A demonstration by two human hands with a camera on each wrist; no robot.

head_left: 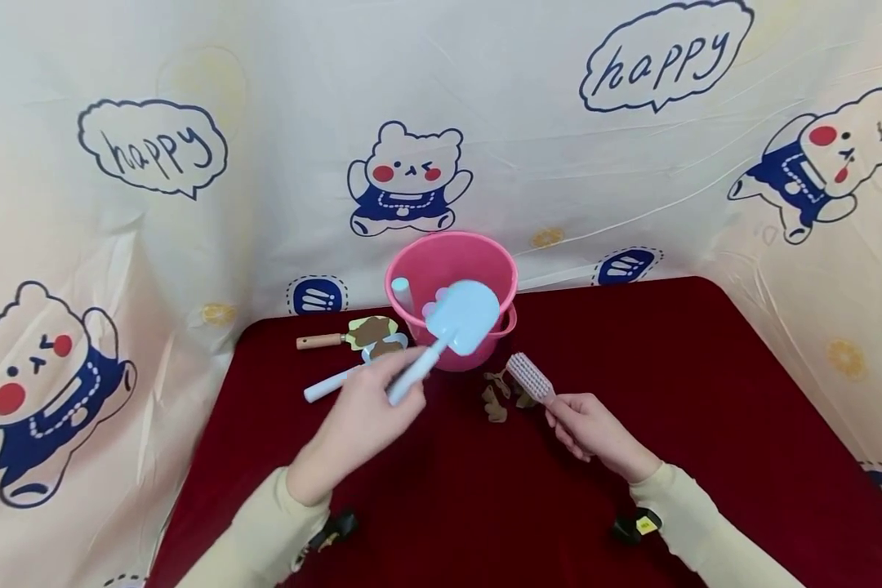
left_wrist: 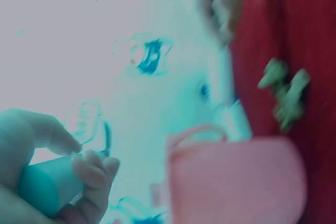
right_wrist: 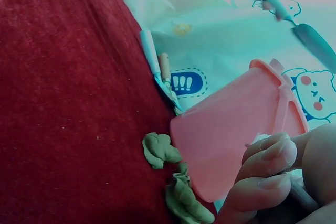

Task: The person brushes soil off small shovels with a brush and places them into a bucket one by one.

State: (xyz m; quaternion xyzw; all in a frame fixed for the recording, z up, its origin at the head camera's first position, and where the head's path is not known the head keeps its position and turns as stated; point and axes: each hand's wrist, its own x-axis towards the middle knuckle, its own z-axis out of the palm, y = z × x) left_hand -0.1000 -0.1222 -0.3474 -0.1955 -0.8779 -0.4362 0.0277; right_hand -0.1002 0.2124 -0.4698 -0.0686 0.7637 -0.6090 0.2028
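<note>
My left hand (head_left: pixel 371 404) grips the light blue handle of a small shovel (head_left: pixel 470 314), whose blade is raised in front of the pink bucket's (head_left: pixel 478 253) mouth. In the left wrist view, the fingers curl round the thick handle (left_wrist: pixel 58 184). A pale pink brush (head_left: pixel 531 378) with whitish bristles is held by its handle in my right hand (head_left: pixel 595 429). The brush is just right of the bucket, above several brown clay-like lumps (head_left: pixel 494 406) on the table. Fingers mostly hide the brush in the right wrist view.
Left of the bucket lie a wooden-handled trowel (head_left: pixel 319 340) and a light blue shovel (head_left: pixel 331 385), both with brown matter on their blades. A light blue handle (head_left: pixel 400 287) stands inside the bucket. A printed cloth (head_left: pixel 544 180) hangs behind the red table (head_left: pixel 441 506).
</note>
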